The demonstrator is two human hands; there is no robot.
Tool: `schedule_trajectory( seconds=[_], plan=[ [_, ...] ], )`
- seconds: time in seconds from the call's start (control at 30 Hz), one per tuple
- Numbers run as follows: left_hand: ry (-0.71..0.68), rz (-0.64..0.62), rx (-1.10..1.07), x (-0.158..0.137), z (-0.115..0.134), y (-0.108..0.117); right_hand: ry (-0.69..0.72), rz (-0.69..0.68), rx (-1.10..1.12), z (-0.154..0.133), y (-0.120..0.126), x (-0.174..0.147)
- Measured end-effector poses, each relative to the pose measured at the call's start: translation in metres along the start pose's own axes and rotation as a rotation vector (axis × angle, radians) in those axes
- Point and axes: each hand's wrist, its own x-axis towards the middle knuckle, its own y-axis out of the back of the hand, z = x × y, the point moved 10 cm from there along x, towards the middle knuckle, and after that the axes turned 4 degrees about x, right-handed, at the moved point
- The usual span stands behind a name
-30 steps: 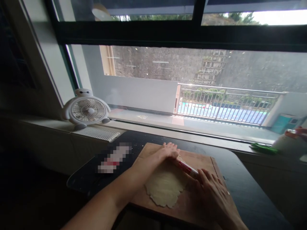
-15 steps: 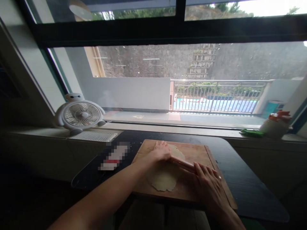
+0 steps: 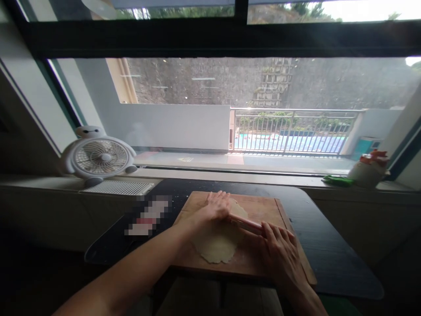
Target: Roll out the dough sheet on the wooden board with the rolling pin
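A thin, pale sheet of dough (image 3: 219, 246) with a ragged edge lies on a wooden board (image 3: 263, 204). Across it, at a slant, runs a slim rolling pin (image 3: 246, 223). My left hand (image 3: 218, 205) is on the far left end of the pin, over the upper part of the dough. On the near right end rests my right hand (image 3: 280, 242), its fingers bent over the pin beside the dough. Both palms hide the ends of the pin, and my left forearm covers part of the dough and board.
The board sits on a dark table (image 3: 325, 245) against the window ledge. A blurred-out packet (image 3: 149, 217) lies left of the board. On the ledge stand a white fan (image 3: 104, 157), a green item (image 3: 338, 180) and a pale container with an orange top (image 3: 370, 170).
The whole view has shifted, so everything sits slightly farther left. Both hands stay on the rolling pin, with little visible movement relative to the board.
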Motion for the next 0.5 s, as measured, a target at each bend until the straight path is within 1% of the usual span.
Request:
schedule_trajectory(
  seconds=[0.07,0.17,0.23,0.27,0.37,0.5],
  plan=[
    [-0.054,-0.021,0.035,-0.026,-0.003,0.0,0.006,-0.009,0.018,-0.005,0.003,-0.005],
    [-0.171,-0.065,0.12,-0.062,-0.004,-0.004,0.013,-0.002,0.043,-0.009,0.009,-0.01],
    [-0.216,-0.103,0.161,-0.075,-0.005,-0.007,0.019,0.006,0.051,-0.011,0.01,-0.012],
    [-0.211,-0.122,0.167,-0.077,-0.005,-0.009,0.021,0.008,0.051,-0.011,0.011,-0.013],
    [-0.136,-0.164,0.145,-0.063,-0.003,-0.011,0.019,-0.002,0.042,-0.011,0.008,-0.012],
    [-0.035,-0.189,0.106,-0.022,0.001,-0.021,0.007,-0.023,0.041,-0.008,0.005,-0.005]
  ],
)
